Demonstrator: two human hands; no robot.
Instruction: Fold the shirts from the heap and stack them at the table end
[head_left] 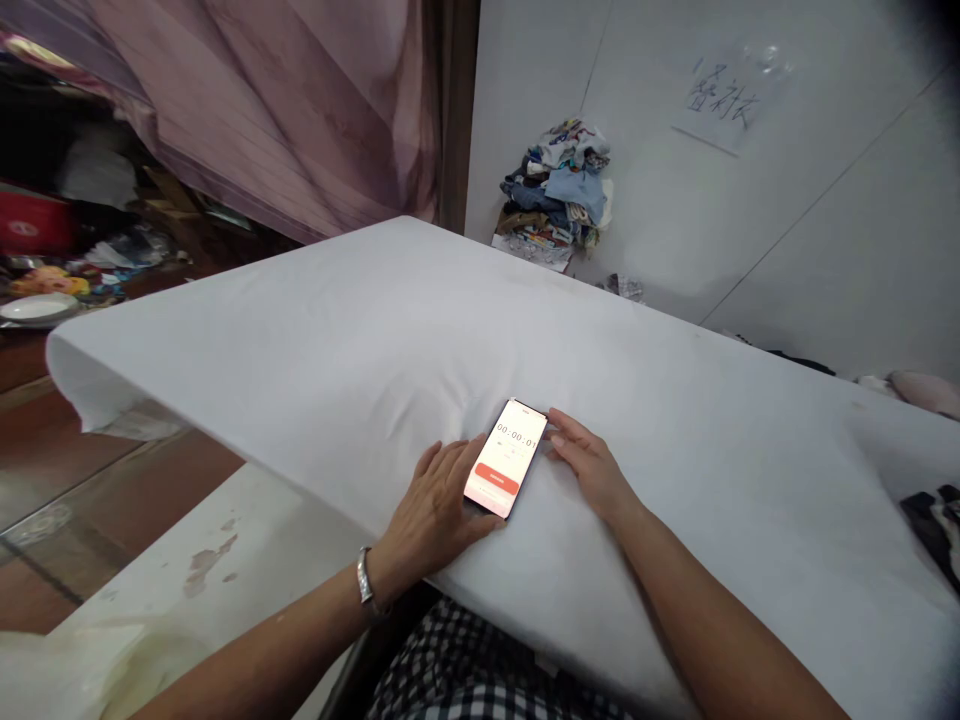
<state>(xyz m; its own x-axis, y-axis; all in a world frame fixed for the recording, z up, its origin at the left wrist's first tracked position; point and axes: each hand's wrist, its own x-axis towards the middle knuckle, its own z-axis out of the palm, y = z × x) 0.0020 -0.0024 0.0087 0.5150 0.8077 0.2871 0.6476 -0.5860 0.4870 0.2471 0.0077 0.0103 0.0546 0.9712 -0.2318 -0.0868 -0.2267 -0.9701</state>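
Slim silver bracelet (364,576); black-and-white checked garment (480,697).

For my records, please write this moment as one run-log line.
phone: lit, on white sheet | left hand: at its left edge | right hand: at its upper right edge

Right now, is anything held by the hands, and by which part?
The left hand touches the phone at its left edge; the right hand is near its upper right corner. Whether either grips cannot be told.
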